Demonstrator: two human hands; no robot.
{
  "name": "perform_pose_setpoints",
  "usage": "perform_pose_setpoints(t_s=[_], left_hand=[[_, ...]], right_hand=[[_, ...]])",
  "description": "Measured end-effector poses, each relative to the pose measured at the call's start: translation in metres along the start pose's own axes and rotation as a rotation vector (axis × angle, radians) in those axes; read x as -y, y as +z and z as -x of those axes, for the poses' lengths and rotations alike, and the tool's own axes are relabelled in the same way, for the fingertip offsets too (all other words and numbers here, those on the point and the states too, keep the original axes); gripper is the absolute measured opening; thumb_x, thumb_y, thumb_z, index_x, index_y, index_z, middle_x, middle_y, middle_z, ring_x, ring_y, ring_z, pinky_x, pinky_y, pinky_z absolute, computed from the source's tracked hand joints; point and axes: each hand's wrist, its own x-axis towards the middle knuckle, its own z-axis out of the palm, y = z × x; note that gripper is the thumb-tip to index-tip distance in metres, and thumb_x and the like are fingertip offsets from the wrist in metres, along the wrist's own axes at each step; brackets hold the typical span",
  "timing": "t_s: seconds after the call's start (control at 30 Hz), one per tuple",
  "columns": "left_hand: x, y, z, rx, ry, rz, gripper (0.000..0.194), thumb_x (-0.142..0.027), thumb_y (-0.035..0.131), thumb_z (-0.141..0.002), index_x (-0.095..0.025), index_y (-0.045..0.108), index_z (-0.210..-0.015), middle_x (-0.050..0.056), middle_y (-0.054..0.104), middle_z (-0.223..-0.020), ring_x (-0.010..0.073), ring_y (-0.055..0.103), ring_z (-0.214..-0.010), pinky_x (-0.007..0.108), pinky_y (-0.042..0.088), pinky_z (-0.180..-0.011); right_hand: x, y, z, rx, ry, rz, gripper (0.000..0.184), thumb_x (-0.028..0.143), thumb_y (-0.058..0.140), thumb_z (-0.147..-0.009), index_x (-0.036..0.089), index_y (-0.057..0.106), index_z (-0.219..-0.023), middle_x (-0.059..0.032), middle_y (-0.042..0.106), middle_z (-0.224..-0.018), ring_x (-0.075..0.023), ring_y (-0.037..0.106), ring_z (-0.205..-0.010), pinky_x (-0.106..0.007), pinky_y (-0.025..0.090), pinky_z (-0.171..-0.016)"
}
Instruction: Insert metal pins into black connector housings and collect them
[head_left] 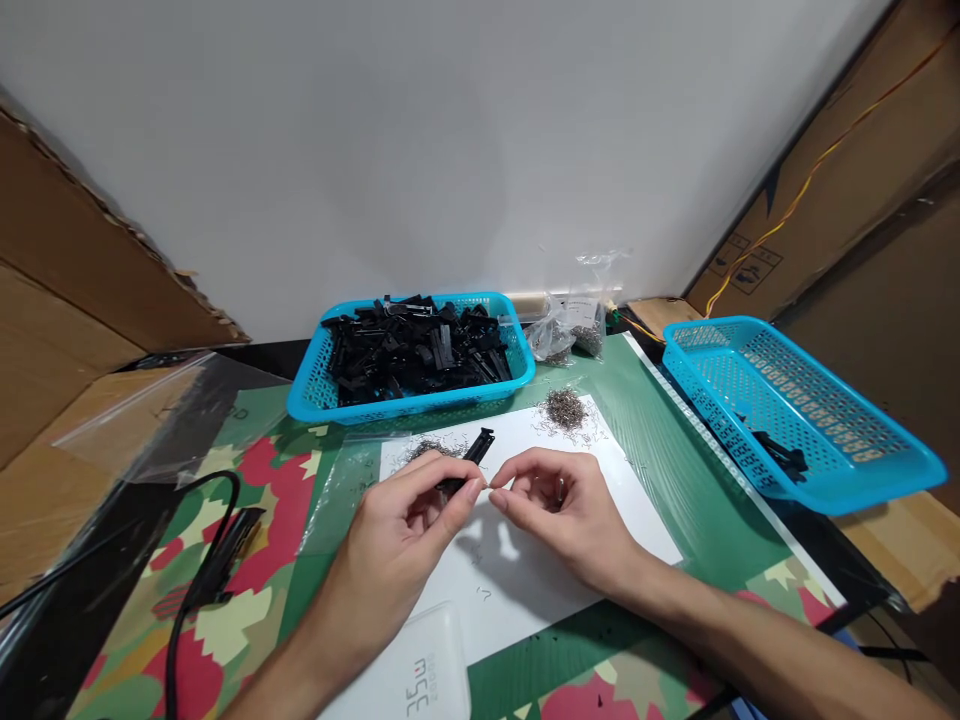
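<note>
My left hand (412,505) is closed around a narrow black plastic piece (480,446), whose far end sticks up past the fingers. Close by, my right hand (570,505) has thumb and index finger brought together near the tip of my left thumb. Whatever lies in that pinch is too small to name. Both hands are over a white sheet of paper (637,525). Behind the left fingers a dark pile of small wire bits (433,447) is partly hidden. A brownish heap of tiny metal parts (564,410) lies at the sheet's far edge.
A blue basket (296,402) full of black plastic pieces stands at the back. At right, another blue basket (892,478) holds several black pieces. Clear bags (586,325) of small parts lean by the wall. A white power bank (435,665) and black cable (174,640) lie in front.
</note>
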Motion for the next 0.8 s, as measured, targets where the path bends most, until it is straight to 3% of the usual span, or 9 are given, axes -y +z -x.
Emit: perform_pose_setpoints(t_s=[0.2, 0.37, 0.47, 0.57, 0.67, 0.8], left_hand=[[0.001, 0.001, 0.002, 0.027, 0.007, -0.033, 0.028, -0.048, 0.059, -0.105, -0.026, 0.075, -0.11, -0.002, 0.066, -0.094, 0.0135, 0.058, -0.078, 0.025, 0.043, -0.066], [-0.002, 0.001, 0.005, 0.101, -0.059, -0.003, 0.036, -0.051, 0.044, -0.11, -0.029, 0.069, -0.122, 0.0, 0.065, -0.1, 0.0139, 0.055, -0.074, 0.025, 0.042, -0.063], [-0.001, 0.002, 0.007, 0.139, -0.103, 0.044, 0.032, -0.052, 0.046, -0.109, -0.029, 0.06, -0.125, -0.003, 0.058, -0.081, 0.0118, 0.046, -0.06, 0.024, 0.038, -0.056], [0.002, 0.006, 0.009, 0.112, -0.149, 0.149, 0.028, -0.052, 0.053, -0.107, -0.03, 0.048, -0.124, -0.006, 0.055, -0.078, 0.0094, 0.046, -0.055, 0.021, 0.039, -0.055], [0.004, 0.01, 0.009, 0.077, -0.154, 0.267, 0.037, -0.05, 0.061, -0.103, -0.034, 0.042, -0.13, -0.001, 0.062, -0.115, 0.0052, 0.051, -0.056, 0.02, 0.044, -0.053], [0.006, 0.011, 0.01, 0.076, -0.125, 0.253, 0.045, -0.048, 0.065, -0.102, -0.038, 0.043, -0.14, 0.002, 0.061, -0.123, 0.0047, 0.053, -0.058, 0.017, 0.041, -0.049]], right_hand=[[-0.002, 0.002, 0.0, -0.031, -0.031, -0.007, 0.016, 0.035, 0.079, -0.089, 0.019, 0.076, -0.091, 0.0028, 0.057, -0.064, -0.0105, 0.044, -0.055, -0.023, 0.033, -0.05], [0.005, -0.002, 0.0, -0.094, -0.087, -0.003, 0.013, 0.03, 0.078, -0.088, 0.018, 0.077, -0.086, 0.0042, 0.054, -0.059, -0.0092, 0.041, -0.051, -0.022, 0.032, -0.048], [0.007, -0.005, -0.001, -0.136, -0.162, 0.067, 0.008, 0.024, 0.076, -0.088, 0.017, 0.076, -0.084, 0.0057, 0.053, -0.056, -0.0079, 0.041, -0.049, -0.021, 0.031, -0.046], [0.006, -0.008, 0.0, -0.157, -0.393, 0.282, 0.004, 0.013, 0.073, -0.088, 0.016, 0.074, -0.085, 0.0063, 0.053, -0.057, -0.0069, 0.04, -0.047, -0.021, 0.031, -0.046], [0.003, -0.01, 0.001, -0.151, -0.71, 0.532, 0.011, 0.005, 0.069, -0.088, 0.015, 0.073, -0.09, 0.0052, 0.056, -0.063, -0.0068, 0.042, -0.05, -0.022, 0.033, -0.048], [0.002, -0.01, 0.002, -0.165, -0.839, 0.672, 0.014, 0.003, 0.064, -0.091, 0.015, 0.071, -0.093, 0.0061, 0.052, -0.062, -0.0075, 0.043, -0.051, -0.024, 0.029, -0.046]])
